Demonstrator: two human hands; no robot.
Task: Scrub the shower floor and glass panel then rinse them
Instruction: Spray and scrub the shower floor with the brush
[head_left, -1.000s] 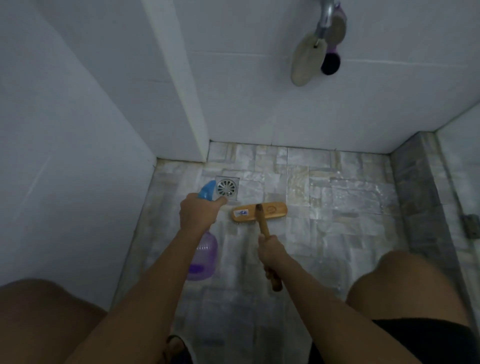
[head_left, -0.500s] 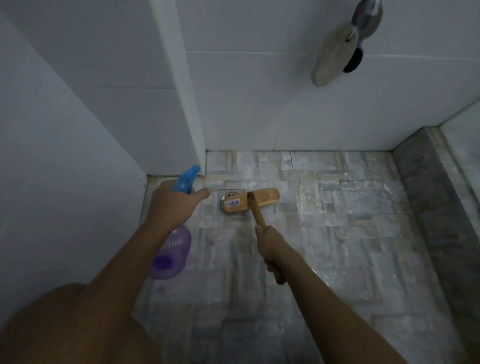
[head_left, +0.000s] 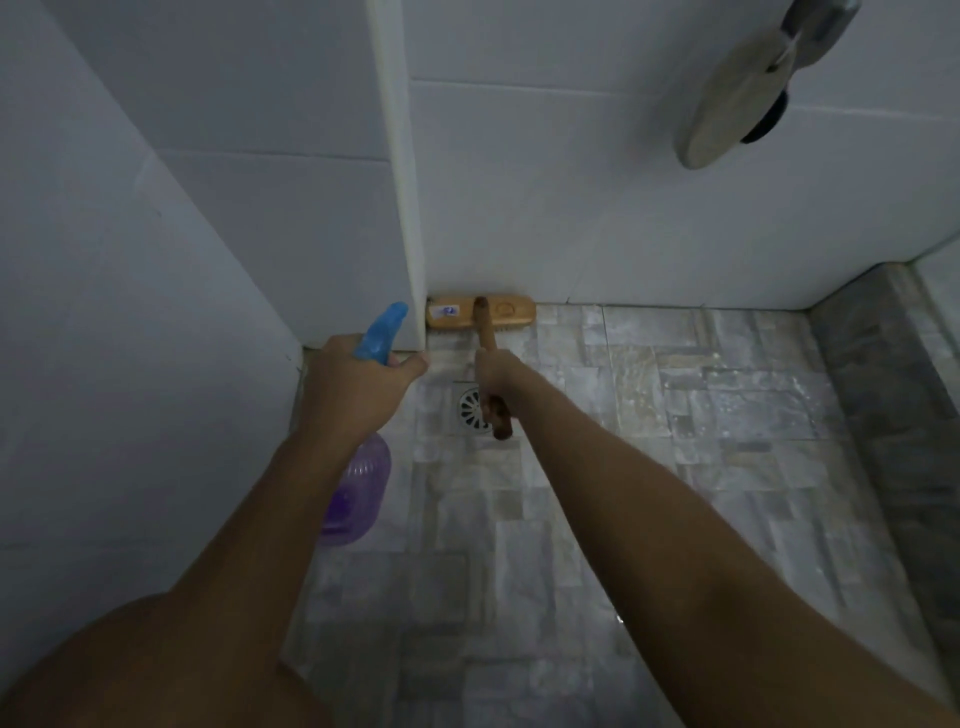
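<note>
My right hand (head_left: 497, 375) grips the wooden handle of a scrub brush (head_left: 480, 312). The brush head lies on the wet stone-tiled shower floor (head_left: 675, 426), pushed against the base of the white back wall beside the corner post. My left hand (head_left: 358, 387) holds a purple spray bottle (head_left: 356, 491) by its neck; the blue nozzle (head_left: 383, 332) points up and away. The bottle hangs over the floor's left edge. A round metal drain (head_left: 471, 409) sits just under my right hand, partly hidden by the handle's end.
White tiled walls close in at the left and back, with a white corner post (head_left: 402, 208). A grey stone kerb (head_left: 893, 415) borders the floor on the right. A round shower head (head_left: 737, 93) hangs at top right. My knee (head_left: 130, 665) fills the bottom left.
The brush has slid forward over the drain to the foot of the back wall. Both arms have stretched out further, and the view has tipped forward.
</note>
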